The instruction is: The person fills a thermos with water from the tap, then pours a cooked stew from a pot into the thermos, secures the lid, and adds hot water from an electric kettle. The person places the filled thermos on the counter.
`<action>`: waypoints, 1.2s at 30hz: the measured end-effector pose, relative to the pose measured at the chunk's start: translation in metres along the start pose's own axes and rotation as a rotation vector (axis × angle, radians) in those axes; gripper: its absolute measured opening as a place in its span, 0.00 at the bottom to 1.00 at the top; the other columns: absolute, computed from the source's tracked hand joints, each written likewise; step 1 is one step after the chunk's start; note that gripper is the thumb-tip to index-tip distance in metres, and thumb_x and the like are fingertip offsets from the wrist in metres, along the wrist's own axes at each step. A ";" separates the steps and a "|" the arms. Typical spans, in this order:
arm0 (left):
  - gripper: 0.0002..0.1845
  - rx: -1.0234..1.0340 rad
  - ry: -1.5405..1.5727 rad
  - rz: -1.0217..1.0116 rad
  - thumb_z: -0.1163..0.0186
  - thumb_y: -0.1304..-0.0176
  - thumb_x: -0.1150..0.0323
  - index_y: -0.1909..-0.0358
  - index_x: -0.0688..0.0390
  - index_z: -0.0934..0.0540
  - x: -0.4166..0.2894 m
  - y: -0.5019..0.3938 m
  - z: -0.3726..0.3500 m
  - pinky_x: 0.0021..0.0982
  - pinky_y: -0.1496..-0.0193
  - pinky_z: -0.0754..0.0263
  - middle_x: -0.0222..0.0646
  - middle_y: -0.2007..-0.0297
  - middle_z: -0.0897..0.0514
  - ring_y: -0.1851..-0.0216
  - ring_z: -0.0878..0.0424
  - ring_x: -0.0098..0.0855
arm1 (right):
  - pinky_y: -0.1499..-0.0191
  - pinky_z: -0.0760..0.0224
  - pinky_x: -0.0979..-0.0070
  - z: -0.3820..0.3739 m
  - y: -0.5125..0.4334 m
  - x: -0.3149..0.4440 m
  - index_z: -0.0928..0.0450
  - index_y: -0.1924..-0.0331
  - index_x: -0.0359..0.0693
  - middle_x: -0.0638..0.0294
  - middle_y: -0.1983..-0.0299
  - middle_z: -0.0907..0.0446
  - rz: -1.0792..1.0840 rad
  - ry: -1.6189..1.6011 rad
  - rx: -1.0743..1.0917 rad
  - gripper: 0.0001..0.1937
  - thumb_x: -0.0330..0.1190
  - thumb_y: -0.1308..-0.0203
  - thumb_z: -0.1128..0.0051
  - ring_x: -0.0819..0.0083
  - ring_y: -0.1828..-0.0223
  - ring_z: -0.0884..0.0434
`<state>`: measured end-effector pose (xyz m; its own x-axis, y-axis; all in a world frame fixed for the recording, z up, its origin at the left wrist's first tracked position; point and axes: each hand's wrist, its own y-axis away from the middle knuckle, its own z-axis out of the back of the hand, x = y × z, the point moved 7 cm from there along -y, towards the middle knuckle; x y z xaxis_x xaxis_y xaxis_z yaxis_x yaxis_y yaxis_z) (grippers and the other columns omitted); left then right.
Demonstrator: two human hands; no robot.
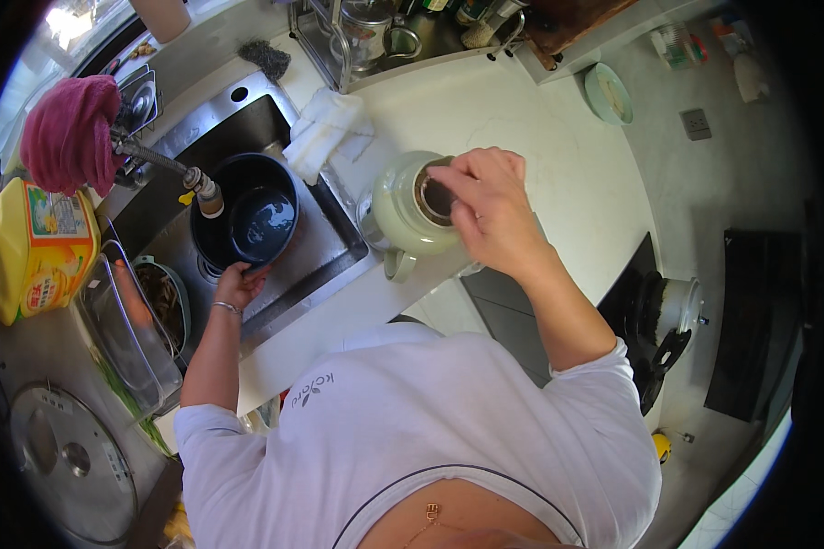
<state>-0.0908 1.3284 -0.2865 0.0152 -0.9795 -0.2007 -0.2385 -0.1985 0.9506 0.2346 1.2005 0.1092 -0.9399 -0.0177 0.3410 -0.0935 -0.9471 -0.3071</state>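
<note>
My left hand (239,287) grips the near rim of a dark round pot (264,219) in the steel sink (316,264). Water or a wet sheen glints on the pot's bottom, and a flexible faucet spout (208,199) hangs over its left side. On the counter to the right stands a pale green pitcher-like vessel (402,206) with a wide round mouth and a handle. My right hand (487,206) is at the right of that mouth, fingers bent and partly over the opening; whether it holds something there cannot be told. A white cloth (331,132) lies between sink and vessel.
A pink cloth (72,134) drapes over the faucet. Left of the sink are a yellow jug (44,247), a clear bin (127,329) and green stalks (127,391). A metal rack (412,65) with jars stands behind. A lidded pot (676,312) sits on the black cooktop at right.
</note>
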 end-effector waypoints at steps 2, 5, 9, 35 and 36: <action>0.17 0.005 0.001 -0.004 0.54 0.43 0.66 0.56 0.68 0.28 0.000 -0.006 -0.001 0.29 0.51 0.34 0.45 0.58 0.19 0.54 0.26 0.34 | 0.53 0.48 0.69 0.006 0.000 -0.004 0.22 0.66 0.40 0.64 0.67 0.30 -0.052 0.008 -0.055 0.14 0.21 0.61 0.48 0.69 0.61 0.31; 0.17 -0.006 0.006 -0.003 0.54 0.44 0.67 0.56 0.67 0.28 0.002 -0.014 -0.001 0.29 0.51 0.34 0.46 0.58 0.19 0.54 0.25 0.35 | 0.53 0.47 0.69 0.006 -0.002 -0.003 0.23 0.68 0.40 0.64 0.69 0.30 -0.062 -0.029 -0.056 0.11 0.23 0.61 0.46 0.68 0.61 0.31; 0.15 -0.008 0.012 -0.028 0.53 0.44 0.67 0.58 0.66 0.29 0.000 -0.025 -0.001 0.31 0.52 0.33 0.45 0.60 0.19 0.54 0.25 0.35 | 0.53 0.47 0.70 -0.007 -0.012 0.005 0.24 0.72 0.41 0.64 0.72 0.30 -0.064 -0.050 0.005 0.08 0.25 0.61 0.44 0.67 0.63 0.31; 0.17 -0.220 -0.913 -0.589 0.42 0.45 0.57 0.69 0.63 0.24 -0.039 0.120 -0.020 0.22 0.66 0.31 0.30 0.75 0.20 0.74 0.23 0.25 | 0.55 0.44 0.71 0.040 0.000 -0.012 0.21 0.72 0.43 0.66 0.72 0.25 -0.107 0.039 -0.170 0.05 0.27 0.57 0.40 0.70 0.64 0.27; 0.14 -0.229 -1.015 -0.678 0.41 0.45 0.60 0.71 0.63 0.24 -0.046 0.133 -0.028 0.20 0.67 0.32 0.28 0.77 0.21 0.75 0.24 0.23 | 0.57 0.41 0.72 0.059 0.000 -0.016 0.21 0.72 0.42 0.65 0.72 0.25 -0.155 -0.042 -0.240 0.05 0.27 0.56 0.39 0.70 0.65 0.27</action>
<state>-0.0962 1.3457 -0.1442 -0.7130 -0.2287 -0.6628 -0.2989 -0.7559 0.5824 0.2685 1.1823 0.1561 -0.8942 0.1035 0.4356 -0.3150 -0.8367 -0.4479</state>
